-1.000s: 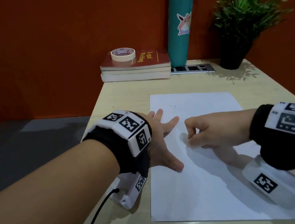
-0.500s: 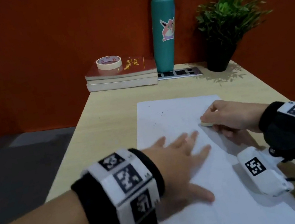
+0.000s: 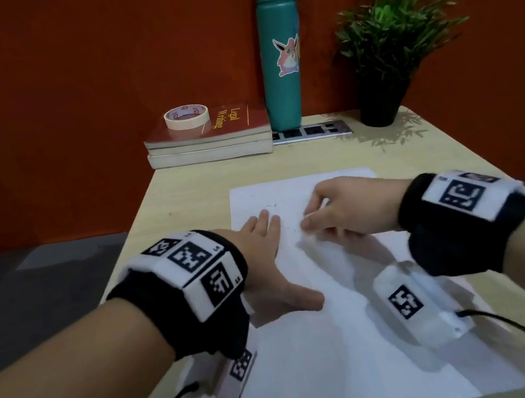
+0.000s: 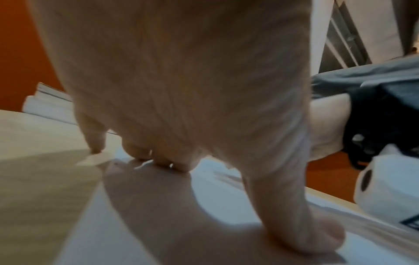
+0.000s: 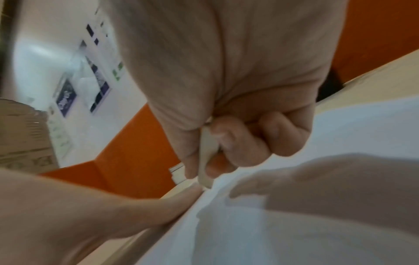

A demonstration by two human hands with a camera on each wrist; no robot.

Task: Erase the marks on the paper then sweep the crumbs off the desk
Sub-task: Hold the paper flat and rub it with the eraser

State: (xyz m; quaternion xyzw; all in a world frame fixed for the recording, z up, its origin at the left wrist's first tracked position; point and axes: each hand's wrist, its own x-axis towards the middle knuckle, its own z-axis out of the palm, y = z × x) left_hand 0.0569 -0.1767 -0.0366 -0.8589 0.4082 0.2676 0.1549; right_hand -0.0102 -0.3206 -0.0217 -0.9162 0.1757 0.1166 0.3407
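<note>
A white sheet of paper [image 3: 330, 343] lies on the light wooden desk [image 3: 183, 191]. Faint dark marks [image 3: 269, 206] show near its far left part. My left hand [image 3: 269, 267] lies flat on the paper's left side, fingers straight, thumb spread. My right hand [image 3: 336, 214] pinches a pale flat eraser [image 5: 205, 157] between thumb and fingers, its lower tip against the paper just right of the left fingers. In the left wrist view the left hand's fingertips [image 4: 181, 165] press the paper [image 4: 215, 188].
At the desk's far edge stand two stacked books [image 3: 209, 138] with a roll of tape [image 3: 186, 117] on top, a teal bottle [image 3: 280, 53], a flat black-and-white marker strip [image 3: 312, 130] and a potted plant [image 3: 378, 50]. The desk's left edge drops to a grey floor [image 3: 25, 283].
My right hand with the eraser has slid left along the paper toward the left hand. The left hand has moved up the paper's left side and stays flat.
</note>
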